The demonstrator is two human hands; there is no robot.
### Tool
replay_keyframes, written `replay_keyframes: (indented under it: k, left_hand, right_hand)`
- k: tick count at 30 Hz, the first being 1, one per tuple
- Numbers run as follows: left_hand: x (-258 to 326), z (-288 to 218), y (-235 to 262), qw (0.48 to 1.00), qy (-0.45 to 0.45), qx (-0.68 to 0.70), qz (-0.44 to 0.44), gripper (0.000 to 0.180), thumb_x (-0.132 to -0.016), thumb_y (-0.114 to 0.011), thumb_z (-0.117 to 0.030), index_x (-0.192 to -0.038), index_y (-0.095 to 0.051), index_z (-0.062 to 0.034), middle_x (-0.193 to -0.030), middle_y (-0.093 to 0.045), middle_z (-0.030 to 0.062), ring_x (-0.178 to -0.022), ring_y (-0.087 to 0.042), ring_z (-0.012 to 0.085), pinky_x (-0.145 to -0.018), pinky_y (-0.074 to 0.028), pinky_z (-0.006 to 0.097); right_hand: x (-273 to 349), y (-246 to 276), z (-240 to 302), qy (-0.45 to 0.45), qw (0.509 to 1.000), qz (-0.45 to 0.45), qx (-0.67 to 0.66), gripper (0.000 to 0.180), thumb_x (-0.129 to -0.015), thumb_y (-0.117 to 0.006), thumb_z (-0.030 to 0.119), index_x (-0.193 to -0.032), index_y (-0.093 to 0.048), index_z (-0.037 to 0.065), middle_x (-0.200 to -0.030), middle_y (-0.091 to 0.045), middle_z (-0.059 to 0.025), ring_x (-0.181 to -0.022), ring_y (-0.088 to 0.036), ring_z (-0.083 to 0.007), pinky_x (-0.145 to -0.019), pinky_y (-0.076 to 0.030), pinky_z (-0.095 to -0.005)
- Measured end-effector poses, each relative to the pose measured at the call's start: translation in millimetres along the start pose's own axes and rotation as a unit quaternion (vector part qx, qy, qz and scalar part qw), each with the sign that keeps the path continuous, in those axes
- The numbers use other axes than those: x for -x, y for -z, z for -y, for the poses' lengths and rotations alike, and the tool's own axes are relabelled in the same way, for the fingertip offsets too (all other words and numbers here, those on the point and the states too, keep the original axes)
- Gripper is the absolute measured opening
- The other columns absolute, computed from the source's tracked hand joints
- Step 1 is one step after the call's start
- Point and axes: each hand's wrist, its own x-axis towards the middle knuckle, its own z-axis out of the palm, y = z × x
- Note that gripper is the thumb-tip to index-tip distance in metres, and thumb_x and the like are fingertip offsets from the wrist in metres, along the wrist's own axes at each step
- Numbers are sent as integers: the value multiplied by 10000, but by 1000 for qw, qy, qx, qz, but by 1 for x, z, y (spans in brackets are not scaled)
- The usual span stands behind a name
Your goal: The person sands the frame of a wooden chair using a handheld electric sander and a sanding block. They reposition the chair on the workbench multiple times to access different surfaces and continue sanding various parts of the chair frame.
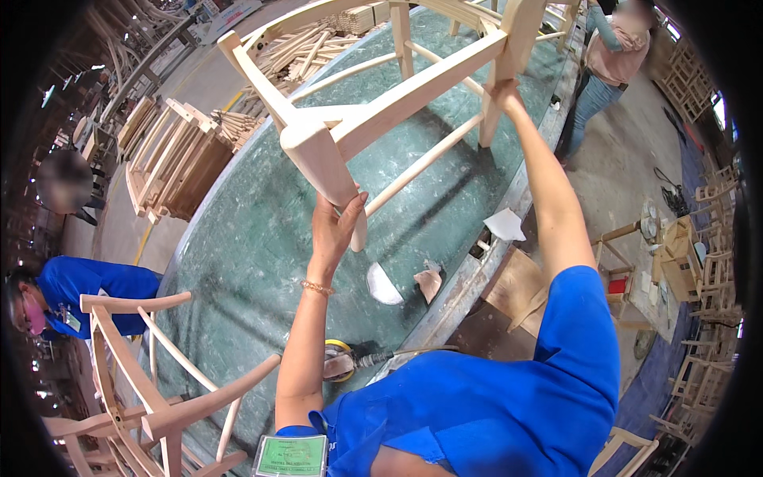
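bare wood shows all over the unfinished chair frame [381, 111], which is lifted and tipped above the green table [254, 238] with its legs pointing toward the camera. left hand [334, 226] wraps one pale leg near its end, fingers [356, 208] curled round it and thumb on the near side. right hand [502, 91] reaches far out with the arm straight and grips another leg near where a rail meets it; its fingers are closed on the wood, though from this angle only the back of the hand shows. as a judgement, the frame is joined and looks smooth but carries no stain or varnish, so shaping seems done and finishing remains. a yellow power sander [340, 362] lies on the table by the left elbow, with scraps of sandpaper [383, 285] and a white sheet [505, 225] near the table's edge. another chair frame [151, 374] stands at lower left beside a person in blue [79, 290]. the held chair's top is cut off by the picture's upper rim, and the left forearm hides part of the sander.
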Motion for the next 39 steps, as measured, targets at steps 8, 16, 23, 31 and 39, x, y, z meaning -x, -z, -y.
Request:
replay_keyframes:
  k: [8, 16, 23, 31, 39]
  left_hand:
    - [58, 24, 19, 988, 40, -146, 9, 514, -868, -635, -154, -1321, -444, -2, -1239, -568, 184, -1152, -556, 281, -968, -435, 371]
    - [220, 73, 71, 945, 308, 49, -96, 318, -925, -581, -141, -1214, -552, -12, -1099, -635, 87, -1009, -596, 147, -866, -477, 269]
    - [276, 55, 93, 877, 366, 94, -296, 345, -942, -570, -209, -1243, -529, -46, -1136, -634, 86, -956, -622, 120, -777, -485, 211]
    - [275, 49, 73, 875, 364, 123, -293, 348, -948, -568, -208, -1251, -517, -44, -1143, -631, 88, -961, -618, 110, -782, -487, 198]
    - [276, 48, 76, 876, 372, 111, -287, 359, -952, -559, -212, -1257, -510, -30, -1136, -632, 90, -948, -613, 108, -786, -483, 196]
  right_hand:
    - [132, -65, -51, 165, 958, 235, 21, 414, -831, -591, 327, -1103, -590, 14, -1004, -645, -198, -877, -639, -330, -753, -517, -395]
    - [399, -44, -24, -36, 935, 323, -139, 354, -813, -642, 311, -1011, -675, 20, -916, -690, -137, -841, -659, -254, -730, -506, -343]
    - [441, -41, 24, 38, 972, 233, 2, 497, -730, -719, 482, -960, -656, 47, -924, -645, -154, -886, -620, -341, -759, -481, -402]
    - [443, -28, 22, 71, 933, 337, -106, 410, -754, -719, 369, -982, -640, 38, -923, -633, -165, -872, -612, -306, -761, -476, -386]
    - [455, 29, -11, 40, 861, 506, -28, 285, -746, -721, 261, -908, -649, 38, -853, -664, -147, -825, -644, -289, -731, -489, -370]
